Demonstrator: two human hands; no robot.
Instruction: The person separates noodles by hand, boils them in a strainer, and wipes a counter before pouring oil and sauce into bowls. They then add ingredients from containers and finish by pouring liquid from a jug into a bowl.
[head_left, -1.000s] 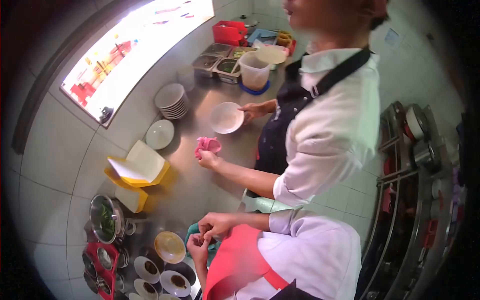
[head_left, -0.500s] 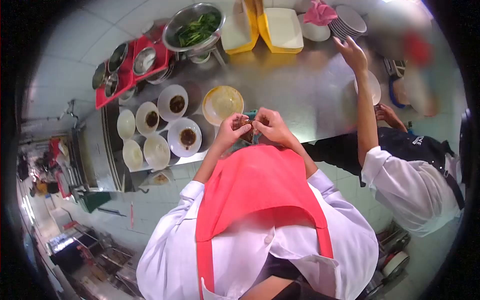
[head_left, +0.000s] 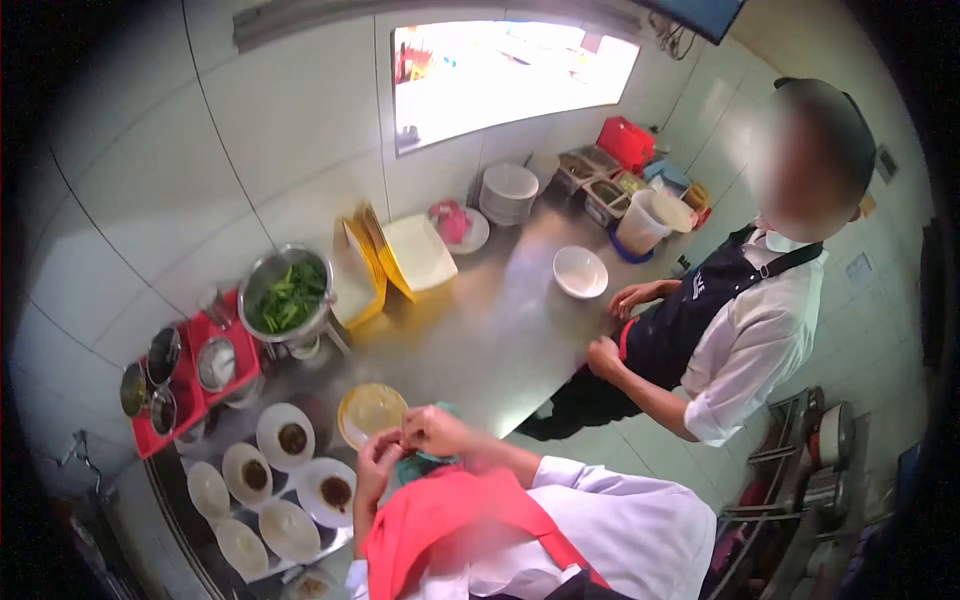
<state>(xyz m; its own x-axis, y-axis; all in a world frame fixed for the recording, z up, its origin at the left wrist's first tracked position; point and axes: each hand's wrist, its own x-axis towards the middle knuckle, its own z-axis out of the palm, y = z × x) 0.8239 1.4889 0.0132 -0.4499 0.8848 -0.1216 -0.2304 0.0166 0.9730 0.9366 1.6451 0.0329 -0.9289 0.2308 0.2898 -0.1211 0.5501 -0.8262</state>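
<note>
Close together at the front edge of the steel counter, my left hand (head_left: pixel 376 462) and my right hand (head_left: pixel 435 430) are closed, fingertips meeting. Between them is a small dark reddish-brown thing, mostly hidden by my fingers; its kind does not show. Some green cloth (head_left: pixel 418 466) lies just below them, against my red apron (head_left: pixel 455 520). Right behind my hands stands a yellow-rimmed bowl (head_left: pixel 372 412). To their left are several white bowls; dark sauce shows in the nearest bowl (head_left: pixel 318 510) and in two others, one of them a bowl (head_left: pixel 270 425) farther back.
A steel bowl of green leaves (head_left: pixel 288 292) stands at the back, beside a red tray (head_left: pixel 205 400) with metal bowls. Yellow-and-white square plates (head_left: pixel 420 250), a pink cloth (head_left: pixel 452 222) and stacked plates (head_left: pixel 508 195) line the wall. A co-worker (head_left: pixel 740 310) stands right, near a white bowl (head_left: pixel 580 272).
My view has swung up and to the right, showing the wall opening and the co-worker's upper body. The co-worker's raised arm has come down. My hands stay together.
</note>
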